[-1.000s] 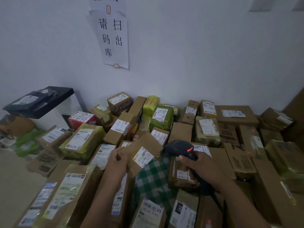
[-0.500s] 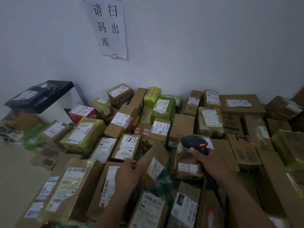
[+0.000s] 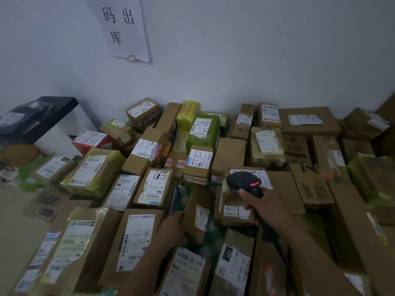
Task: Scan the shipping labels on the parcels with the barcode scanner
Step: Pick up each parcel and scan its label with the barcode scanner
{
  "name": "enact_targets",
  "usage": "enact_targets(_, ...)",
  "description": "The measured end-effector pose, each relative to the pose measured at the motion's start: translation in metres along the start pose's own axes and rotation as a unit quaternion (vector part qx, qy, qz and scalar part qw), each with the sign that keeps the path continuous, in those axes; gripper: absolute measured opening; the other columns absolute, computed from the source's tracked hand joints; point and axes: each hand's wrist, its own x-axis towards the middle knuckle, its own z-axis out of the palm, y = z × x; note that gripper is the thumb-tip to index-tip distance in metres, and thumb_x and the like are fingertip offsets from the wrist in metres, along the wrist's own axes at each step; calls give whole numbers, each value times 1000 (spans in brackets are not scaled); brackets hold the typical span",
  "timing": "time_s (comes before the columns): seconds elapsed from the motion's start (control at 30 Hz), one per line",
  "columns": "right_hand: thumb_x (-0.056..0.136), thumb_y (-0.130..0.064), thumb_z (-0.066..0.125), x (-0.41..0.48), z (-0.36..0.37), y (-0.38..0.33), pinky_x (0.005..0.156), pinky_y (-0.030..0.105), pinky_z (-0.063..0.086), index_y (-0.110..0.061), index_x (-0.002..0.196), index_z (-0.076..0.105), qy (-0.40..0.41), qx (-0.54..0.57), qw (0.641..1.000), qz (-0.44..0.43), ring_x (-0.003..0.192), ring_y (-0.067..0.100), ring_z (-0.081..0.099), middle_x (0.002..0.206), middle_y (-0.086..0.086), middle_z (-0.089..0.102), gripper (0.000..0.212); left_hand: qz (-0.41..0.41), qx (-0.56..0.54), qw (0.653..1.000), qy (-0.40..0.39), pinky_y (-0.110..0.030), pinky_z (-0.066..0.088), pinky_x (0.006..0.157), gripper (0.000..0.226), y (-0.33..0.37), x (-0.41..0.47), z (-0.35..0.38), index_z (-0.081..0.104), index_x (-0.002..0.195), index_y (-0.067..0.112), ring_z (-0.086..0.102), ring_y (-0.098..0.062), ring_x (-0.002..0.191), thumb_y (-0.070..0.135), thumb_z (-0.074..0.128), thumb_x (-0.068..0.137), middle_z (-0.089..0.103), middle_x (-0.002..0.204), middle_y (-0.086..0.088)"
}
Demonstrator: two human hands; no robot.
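Fingers [image 3: 249,207] of the right hand [image 3: 265,207] curl tight round the scanner [image 3: 243,181] handle. The left hand [image 3: 172,228] grips a small box [image 3: 190,224] by its edge, tilted among the parcels [image 3: 139,240]. It is stiff cardboard and likely light, so 1 hand holding the edges suffices, clear of the label [image 3: 202,216].

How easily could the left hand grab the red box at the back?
Probably not easily. The left hand holds a tilted brown box up close, and the red box lies far back, beyond the yellow-green parcel.
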Motion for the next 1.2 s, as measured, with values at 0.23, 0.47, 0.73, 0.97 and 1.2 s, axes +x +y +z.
enact_targets(0.23, 90, -40, 68, 4, 0, 3, 43, 22, 44, -9, 77, 64, 4, -9, 1000, -19, 39, 13, 56, 48, 1, 63, 33, 41, 38, 998, -43, -7, 37, 73, 26, -2, 23, 15, 48, 118, 29, 49, 0, 96, 21, 60, 96, 59, 126, 3)
enact_targets(0.47, 86, -40, 68, -1, -5, 12, 40, 13, 44, -19, 82, 62, 121, 54, 990, -50, 40, 6, 60, 54, -2, 67, 22, 19, 119, 993, 3, -22, 41, 88, 19, 2, 35, 18, 53, 114, 20, 58, -11, 103, 19, 59, 96, 62, 121, -2)
enact_targets(0.73, 85, -50, 66, 11, -24, 24, 41, 18, 47, -23, 89, 65, 221, 147, 964, 6, 43, 9, 62, 58, -1, 70, 28, 157, -17, 984, 77, -43, 33, 117, 78, 78, 36, -1, 28, 153, 27, 32, -17, 143, 40, 69, 88, 33, 156, 5)
enact_targets(0.97, 85, -56, 64, 15, -33, 23, 44, 24, 52, -19, 92, 67, 142, 176, 972, 70, 49, 17, 67, 63, 6, 72, 38, 249, 10, 968, 17, -45, 25, 121, 116, 124, 52, 0, -1, 158, 29, 13, -19, 148, 44, 80, 76, 3, 161, 10)
enact_targets(1.2, 57, -75, 64, 2, -23, 9, 53, 31, 56, -17, 93, 70, 71, 144, 987, 29, 57, 27, 70, 68, 13, 73, 69, 195, -2, 981, -3, -32, 28, 109, 128, 91, 29, -5, -9, 156, 29, 12, -17, 141, 44, 82, 67, -1, 147, 25)
